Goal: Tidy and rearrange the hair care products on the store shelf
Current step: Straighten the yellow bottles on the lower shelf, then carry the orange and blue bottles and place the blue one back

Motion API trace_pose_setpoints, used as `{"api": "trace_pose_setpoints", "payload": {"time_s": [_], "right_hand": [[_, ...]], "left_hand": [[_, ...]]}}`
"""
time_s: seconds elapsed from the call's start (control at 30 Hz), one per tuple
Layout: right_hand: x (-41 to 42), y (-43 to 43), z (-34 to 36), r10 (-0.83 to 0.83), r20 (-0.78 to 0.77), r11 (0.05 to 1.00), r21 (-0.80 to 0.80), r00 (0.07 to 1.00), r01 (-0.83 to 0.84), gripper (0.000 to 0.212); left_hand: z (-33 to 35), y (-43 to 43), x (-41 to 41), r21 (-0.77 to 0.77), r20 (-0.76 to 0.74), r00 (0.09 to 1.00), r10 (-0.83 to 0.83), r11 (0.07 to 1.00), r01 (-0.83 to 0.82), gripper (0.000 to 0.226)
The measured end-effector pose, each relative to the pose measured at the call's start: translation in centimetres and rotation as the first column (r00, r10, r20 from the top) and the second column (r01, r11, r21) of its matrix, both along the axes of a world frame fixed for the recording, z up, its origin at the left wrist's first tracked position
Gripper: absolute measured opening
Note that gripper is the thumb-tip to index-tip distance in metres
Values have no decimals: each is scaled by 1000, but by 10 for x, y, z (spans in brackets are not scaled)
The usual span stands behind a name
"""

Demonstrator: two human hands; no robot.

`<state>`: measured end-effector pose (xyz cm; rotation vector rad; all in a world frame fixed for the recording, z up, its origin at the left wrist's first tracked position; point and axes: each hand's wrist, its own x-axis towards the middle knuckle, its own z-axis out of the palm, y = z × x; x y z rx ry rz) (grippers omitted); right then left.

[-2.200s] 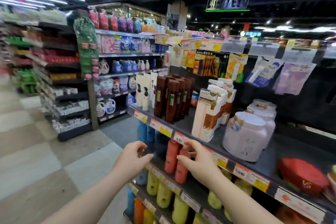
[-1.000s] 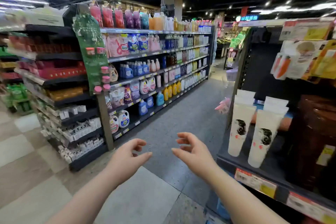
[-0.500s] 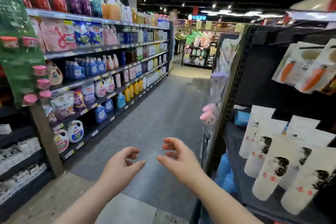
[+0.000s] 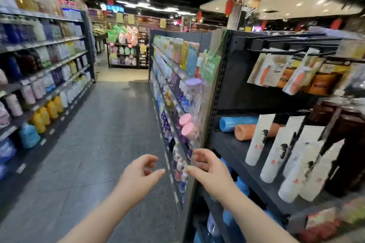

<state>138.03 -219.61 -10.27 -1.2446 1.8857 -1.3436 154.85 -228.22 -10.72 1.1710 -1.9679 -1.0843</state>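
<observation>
My left hand (image 4: 138, 175) and my right hand (image 4: 209, 169) hang in front of me with loosely curled fingers, holding nothing. Both are left of the dark end shelf (image 4: 243, 156). On that shelf stand several white tubes (image 4: 276, 154) with black and red marks, tilted and leaning. Behind them lie a blue roll (image 4: 237, 123) and an orange roll (image 4: 246, 131). Dark brown bottles (image 4: 343, 134) stand at the right, blurred. Blue bottles (image 4: 241, 185) sit on the shelf below.
A grey aisle floor (image 4: 102, 134) runs ahead between a long shelf of bottles at left (image 4: 49, 89) and a side shelf at right (image 4: 169, 92). Pink-lidded cups in clear wrap (image 4: 189, 126) hang on the end post. Carrot-print packets (image 4: 286, 71) hang from hooks above.
The view has swung right and forward along the aisle corner. The side shelf down the aisle has come into sight. Both hands stayed empty and moved closer to the end shelf's post.
</observation>
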Motion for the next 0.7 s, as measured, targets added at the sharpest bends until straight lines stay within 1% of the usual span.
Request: {"api": "trace_pose_setpoints", "payload": {"time_s": [0.2,0.27,0.33,0.4,0.47,0.57,0.6,0.63,0.67,0.7], "right_hand": [[-44,-36,11,-217,-46,976,-32,975,216,41],[-63,-56,12,-296,-57,955,-46,954,294,46],[-84,-76,13,-384,-104,923,-79,918,377,48],[-104,-94,14,-455,-188,891,-86,871,447,47],[-123,-108,14,-506,-282,856,-44,815,516,48],[-152,-124,10,-573,-377,786,-1,727,619,53],[-162,-128,8,-594,-412,758,1,691,652,54],[-170,-129,7,-609,-462,724,7,645,690,55],[-177,-130,6,-618,-516,681,27,593,732,56],[-181,-129,6,-622,-561,629,57,546,776,57]], "left_hand": [[2,-45,-48,-22,-18,974,-225,974,225,22],[3,-65,-60,-34,-9,961,-276,961,275,22],[9,-87,-72,-67,17,947,-322,944,322,25],[20,-112,-87,-123,35,935,-352,927,353,28],[33,-134,-105,-153,22,919,-393,907,392,26],[43,-159,-139,-148,-27,872,-489,865,480,20],[45,-164,-152,-135,-46,853,-520,849,510,19],[44,-168,-164,-136,-44,836,-547,832,537,22],[43,-170,-177,-148,-51,817,-574,814,562,27],[40,-172,-189,-149,-51,798,-601,794,589,25]]}}
